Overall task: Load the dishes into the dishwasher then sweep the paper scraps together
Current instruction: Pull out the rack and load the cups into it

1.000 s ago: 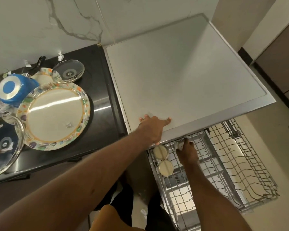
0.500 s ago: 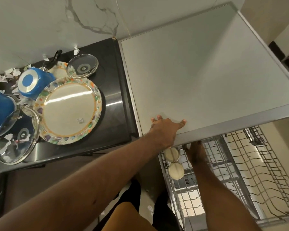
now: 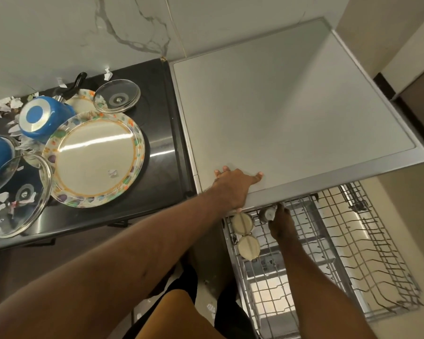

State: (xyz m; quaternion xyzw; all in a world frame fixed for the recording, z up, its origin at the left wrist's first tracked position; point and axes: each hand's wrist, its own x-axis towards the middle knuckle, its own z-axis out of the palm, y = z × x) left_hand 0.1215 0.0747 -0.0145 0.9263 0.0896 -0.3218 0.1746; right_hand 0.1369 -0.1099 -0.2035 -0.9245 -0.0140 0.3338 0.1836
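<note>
Loading dishes: left hand (image 3: pixel 233 185) flat on dishwasher top (image 3: pixel 291 106); right hand (image 3: pixel 280 222) grips small grey cup (image 3: pixel 266 214) in rack (image 3: pixel 377 253) below; plate (image 3: pixel 93 155) waits on worktop (image 3: pixel 162 133) left of dishwasher top. Next, likely: seat cup, fetch plate.

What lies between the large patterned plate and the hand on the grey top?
Head view: only bare black counter and the metal edge of the grey top separate the large patterned plate from the left hand.

The person's left hand (image 3: pixel 233 187) and right hand (image 3: pixel 282 225) are bare, as are both forearms; black cloth garment (image 3: pixel 187 283), apparently shorts, above a bare knee (image 3: pixel 181 314).
</note>
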